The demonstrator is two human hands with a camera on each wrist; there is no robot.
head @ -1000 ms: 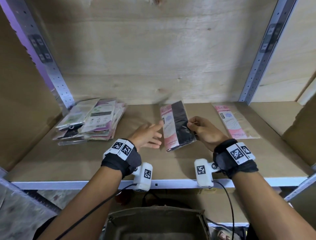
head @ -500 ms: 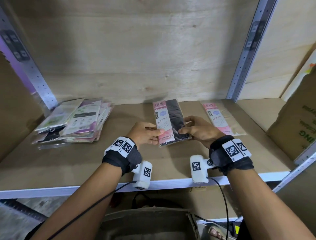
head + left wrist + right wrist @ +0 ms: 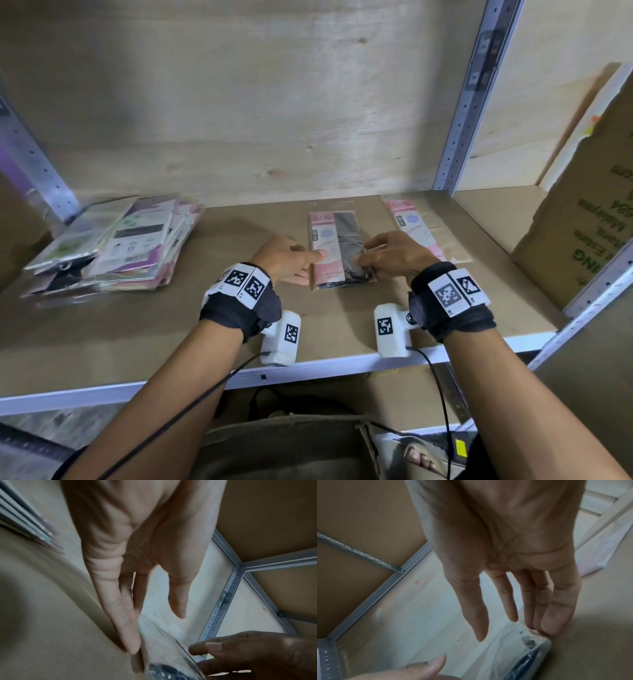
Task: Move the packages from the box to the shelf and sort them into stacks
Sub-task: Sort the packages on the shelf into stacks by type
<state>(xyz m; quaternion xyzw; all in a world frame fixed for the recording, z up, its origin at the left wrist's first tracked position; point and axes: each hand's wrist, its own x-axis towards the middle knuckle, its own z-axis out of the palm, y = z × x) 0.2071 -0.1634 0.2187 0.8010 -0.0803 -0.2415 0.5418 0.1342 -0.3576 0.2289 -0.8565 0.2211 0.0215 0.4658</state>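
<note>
A pink-and-black package lies flat on the shelf board, near its middle. My left hand is at its left edge, thumb tip on the pink strip and fingers straight along the side. My right hand is at its right edge with straight fingertips touching the wrapper. Neither hand curls round it. A second package, pink and clear, lies just right of my right hand. The brown box sits below the shelf, its contents hidden.
A loose stack of mixed packages lies at the shelf's left end. A metal upright stands at the back right, with a large cardboard carton beyond it. The plywood back wall is close behind. A foot shows by the box.
The package was held tilted in my right hand, then taken in both hands and laid flat on the shelf. Both hands' fingers have straightened at its edges.
</note>
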